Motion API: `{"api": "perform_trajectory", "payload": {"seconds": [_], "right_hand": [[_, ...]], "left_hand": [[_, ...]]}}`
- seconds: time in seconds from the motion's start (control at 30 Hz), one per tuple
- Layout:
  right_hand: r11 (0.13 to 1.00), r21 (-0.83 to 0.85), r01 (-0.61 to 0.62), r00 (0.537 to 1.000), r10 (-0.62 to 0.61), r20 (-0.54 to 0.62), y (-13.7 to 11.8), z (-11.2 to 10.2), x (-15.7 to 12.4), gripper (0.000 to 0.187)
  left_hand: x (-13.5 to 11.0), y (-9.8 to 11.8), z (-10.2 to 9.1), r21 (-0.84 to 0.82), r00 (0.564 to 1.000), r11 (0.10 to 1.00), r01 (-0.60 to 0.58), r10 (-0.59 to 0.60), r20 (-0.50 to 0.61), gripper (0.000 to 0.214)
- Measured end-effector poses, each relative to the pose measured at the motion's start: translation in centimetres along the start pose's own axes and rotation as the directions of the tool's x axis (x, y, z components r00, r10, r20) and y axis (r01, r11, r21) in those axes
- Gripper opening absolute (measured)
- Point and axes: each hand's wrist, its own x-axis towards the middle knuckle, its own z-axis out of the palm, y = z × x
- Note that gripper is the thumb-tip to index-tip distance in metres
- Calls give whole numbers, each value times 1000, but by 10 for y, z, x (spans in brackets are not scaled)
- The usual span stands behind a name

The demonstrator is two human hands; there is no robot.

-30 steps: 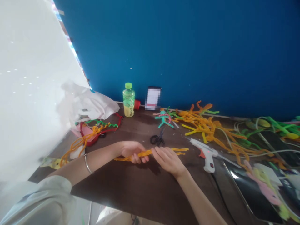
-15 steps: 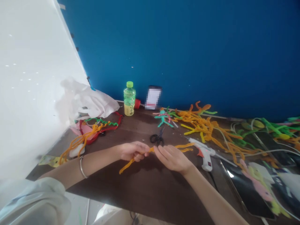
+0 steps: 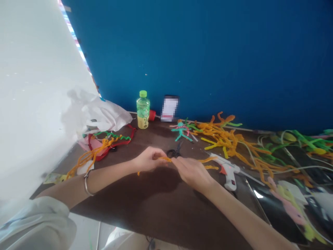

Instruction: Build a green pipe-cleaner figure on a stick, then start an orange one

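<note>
Your left hand [image 3: 148, 159] and right hand [image 3: 192, 173] nearly meet at lower centre of the frame, fingers curled, each pinching the orange pipe cleaner [image 3: 209, 159]. Its long axis runs roughly left to right above the dark tabletop [image 3: 156, 205]. A short tip shows just below your left hand, while two longer ends fan out past your right hand toward the white hot glue gun [image 3: 229, 170]. Your right hand is nearer those loose ends. Black scissors [image 3: 174, 152] lie just beyond your fingers.
</note>
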Motion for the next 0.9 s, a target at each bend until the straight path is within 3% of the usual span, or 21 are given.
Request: {"api": "perform_trajectory", "payload": {"seconds": [0.13, 0.27, 0.37, 0.47, 0.53, 0.6, 0.67, 0.73, 0.8, 0.87, 0.9], "right_hand": [[947, 197, -255, 966, 244, 82, -3, -7, 6, 22], [717, 483, -503, 864, 422, 274, -2, -17, 15, 21], [437, 636, -636, 767, 446, 460, 2, -24, 23, 18], [52, 659, -750, 623, 388, 679, 4, -29, 26, 16], [-193, 619, -761, 553, 308, 775, 5, -29, 26, 16], [-391, 562, -729, 519, 220, 826, 4, -27, 24, 22], [-527, 497, -689, 510, 133, 850, 2, -24, 21, 30], [-587, 463, -664, 516, 89, 852, -2, -20, 19, 33], [-553, 517, -653, 526, 160, 836, -7, -16, 18, 29], [-401, 638, -658, 536, 346, 770, -11, -13, 18, 23], [-291, 689, -664, 547, 439, 713, -12, -12, 18, 22]], "left_hand": [[-1, 8, 1, 266, 980, 948, -177, 194, -40, 20], [-3, 14, 0, 534, 933, 789, -303, 359, -2, 16], [-5, 15, -2, 645, 891, 653, -398, 444, 101, 19], [-8, 18, -5, 742, 869, 495, -452, 430, 243, 25], [-10, 22, -7, 772, 867, 432, -467, 396, 303, 25], [-11, 27, -11, 755, 841, 403, -517, 406, 358, 23], [-11, 32, -15, 720, 782, 351, -599, 449, 432, 19], [-11, 33, -19, 691, 716, 266, -672, 470, 516, 19], [-9, 31, -22, 691, 697, 218, -690, 461, 550, 20], [-7, 27, -21, 722, 746, 273, -636, 459, 483, 22], [-6, 25, -19, 729, 791, 358, -583, 454, 410, 23]]}}
